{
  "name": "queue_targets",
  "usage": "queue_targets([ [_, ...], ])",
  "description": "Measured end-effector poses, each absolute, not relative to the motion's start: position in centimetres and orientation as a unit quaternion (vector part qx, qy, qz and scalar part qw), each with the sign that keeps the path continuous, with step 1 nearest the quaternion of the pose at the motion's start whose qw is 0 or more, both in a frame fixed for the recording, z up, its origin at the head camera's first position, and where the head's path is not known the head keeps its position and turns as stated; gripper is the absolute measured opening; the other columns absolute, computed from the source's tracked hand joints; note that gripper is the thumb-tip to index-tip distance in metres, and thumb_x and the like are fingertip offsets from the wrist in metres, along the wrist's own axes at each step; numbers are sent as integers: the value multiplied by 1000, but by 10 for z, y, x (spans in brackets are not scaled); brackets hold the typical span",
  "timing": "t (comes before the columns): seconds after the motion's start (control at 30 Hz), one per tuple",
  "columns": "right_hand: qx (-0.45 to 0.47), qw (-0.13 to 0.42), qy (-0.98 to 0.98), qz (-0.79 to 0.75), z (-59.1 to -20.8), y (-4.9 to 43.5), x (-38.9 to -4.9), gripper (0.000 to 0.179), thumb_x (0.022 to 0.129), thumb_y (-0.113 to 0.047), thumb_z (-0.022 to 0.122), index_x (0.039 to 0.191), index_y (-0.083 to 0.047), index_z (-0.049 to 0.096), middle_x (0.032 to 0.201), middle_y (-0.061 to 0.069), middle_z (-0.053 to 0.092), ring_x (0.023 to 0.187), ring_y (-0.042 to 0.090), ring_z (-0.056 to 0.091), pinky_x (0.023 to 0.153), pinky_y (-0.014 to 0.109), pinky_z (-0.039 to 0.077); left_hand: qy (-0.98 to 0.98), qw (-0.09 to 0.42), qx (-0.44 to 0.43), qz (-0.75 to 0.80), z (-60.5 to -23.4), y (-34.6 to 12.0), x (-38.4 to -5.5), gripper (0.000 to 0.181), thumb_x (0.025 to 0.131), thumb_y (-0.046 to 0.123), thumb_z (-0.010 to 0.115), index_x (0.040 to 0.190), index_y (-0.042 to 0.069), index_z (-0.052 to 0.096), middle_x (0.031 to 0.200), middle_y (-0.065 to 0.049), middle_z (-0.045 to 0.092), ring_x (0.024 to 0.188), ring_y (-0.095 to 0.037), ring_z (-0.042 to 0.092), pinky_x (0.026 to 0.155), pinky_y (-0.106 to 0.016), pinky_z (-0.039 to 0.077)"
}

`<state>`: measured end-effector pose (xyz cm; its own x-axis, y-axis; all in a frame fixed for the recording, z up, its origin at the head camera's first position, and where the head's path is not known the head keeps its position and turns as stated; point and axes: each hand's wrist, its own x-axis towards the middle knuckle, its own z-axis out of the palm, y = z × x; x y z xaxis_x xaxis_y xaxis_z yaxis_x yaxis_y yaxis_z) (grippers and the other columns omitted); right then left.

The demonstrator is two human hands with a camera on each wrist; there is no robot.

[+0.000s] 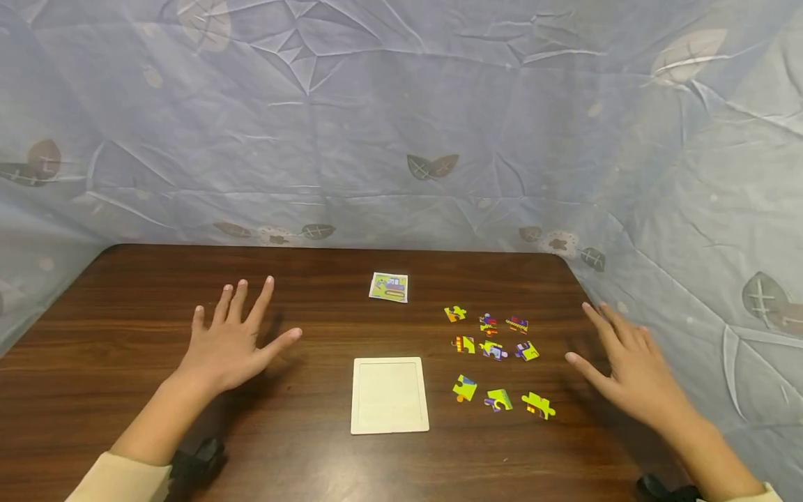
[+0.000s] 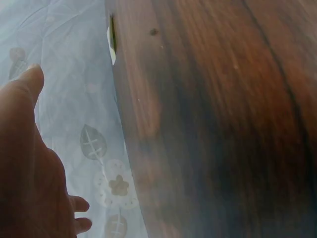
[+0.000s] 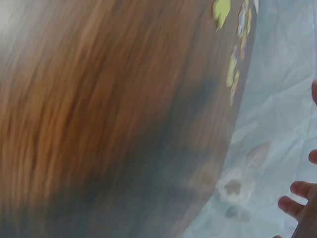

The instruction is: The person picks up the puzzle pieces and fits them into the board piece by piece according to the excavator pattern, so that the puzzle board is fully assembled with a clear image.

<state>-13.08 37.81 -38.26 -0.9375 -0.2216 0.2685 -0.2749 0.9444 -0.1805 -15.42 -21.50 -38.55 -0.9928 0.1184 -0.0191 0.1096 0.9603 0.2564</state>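
Note:
My left hand (image 1: 228, 345) hovers over the table's left side with fingers spread and nothing in it. On the right, my right hand (image 1: 633, 373) is held out beside the puzzle pieces, its fingers extended and its palm bare. A square cream puzzle tray (image 1: 389, 396) with a raised rim lies between the hands, no pieces in it. Several loose yellow-green jigsaw pieces (image 1: 494, 351) are laid out in three rough rows right of the tray. Behind the tray lies a small picture card (image 1: 389, 287) showing a digger-like vehicle on yellow-green.
The dark brown wooden table (image 1: 301, 446) has rounded far corners. A pale grey-blue cloth (image 1: 376, 125) printed with leaves hangs along its back and sides. Dark straps (image 1: 197, 464) sit at the wrists.

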Motion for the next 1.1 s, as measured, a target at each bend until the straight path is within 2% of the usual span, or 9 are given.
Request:
queue_targets([
  [0.13, 161, 142, -971, 104, -378, 362, -129, 81, 96, -48, 72, 161, -15, 38, 154, 23, 50, 138, 51, 48, 127, 71, 13, 988, 17, 77, 134, -383, -209, -152, 101, 97, 82, 39, 167, 34, -15, 174, -31, 2, 159, -56, 9, 119, -83, 9],
  [0.3, 207, 156, -961, 92, -374, 339, -125, 54, 93, -44, 78, 131, -10, 63, 125, 11, 69, 121, 35, 63, 119, 65, 31, 986, 0, 107, 126, -380, -198, -149, 102, 95, 83, 43, 171, 28, 1, 170, -32, 22, 153, -57, 28, 112, -80, 33],
  [0.43, 238, 161, -954, 79, -372, 320, -118, 30, 89, -40, 83, 102, -17, 68, 99, -5, 70, 96, 20, 66, 104, 58, 44, 979, 8, 141, 145, -378, -190, -147, 104, 93, 83, 49, 169, 18, 20, 162, -31, 37, 146, -55, 41, 97, -75, 50],
  [0.53, 249, 147, -955, 59, -371, 307, -112, 26, 87, -39, 85, 91, -23, 66, 87, -14, 64, 84, 9, 61, 97, 54, 49, 968, 28, 181, 173, -377, -183, -147, 100, 93, 77, 57, 165, 12, 32, 156, -27, 44, 143, -53, 46, 93, -68, 56],
  [0.63, 254, 120, -959, 38, -372, 295, -108, 26, 87, -43, 84, 90, -25, 66, 86, -16, 63, 84, 8, 62, 93, 51, 52, 956, 44, 220, 191, -378, -176, -146, 93, 94, 68, 65, 160, 6, 41, 149, -23, 50, 140, -50, 51, 93, -60, 59],
  [0.73, 251, 94, -963, 20, -375, 286, -104, 27, 87, -47, 83, 89, -25, 67, 85, -15, 63, 84, 8, 62, 88, 44, 52, 950, 61, 239, 192, -380, -167, -143, 92, 92, 65, 69, 157, 4, 45, 150, -26, 50, 141, -53, 50, 98, -61, 58],
  [0.93, 239, 65, -969, -11, -383, 271, -99, 38, 86, -60, 78, 82, -26, 63, 80, -16, 59, 78, 4, 54, 72, 31, 42, 943, 122, 239, 199, -380, -149, -134, 109, 83, 71, 75, 160, 2, 40, 158, -29, 43, 147, -56, 41, 101, -69, 53],
  [1.07, 226, 52, -973, -19, -386, 264, -98, 43, 85, -63, 78, 79, -25, 58, 77, -14, 52, 77, 6, 51, 69, 32, 44, 938, 150, 238, 203, -382, -142, -131, 118, 79, 74, 77, 162, 1, 35, 160, -27, 40, 150, -57, 37, 104, -71, 50],
  [1.1, 224, 50, -973, -20, -387, 262, -98, 44, 85, -63, 78, 79, -25, 57, 78, -14, 52, 78, 7, 53, 72, 35, 48, 937, 152, 240, 203, -382, -141, -131, 119, 78, 73, 78, 162, 0, 35, 160, -27, 41, 150, -56, 36, 105, -70, 50],
])
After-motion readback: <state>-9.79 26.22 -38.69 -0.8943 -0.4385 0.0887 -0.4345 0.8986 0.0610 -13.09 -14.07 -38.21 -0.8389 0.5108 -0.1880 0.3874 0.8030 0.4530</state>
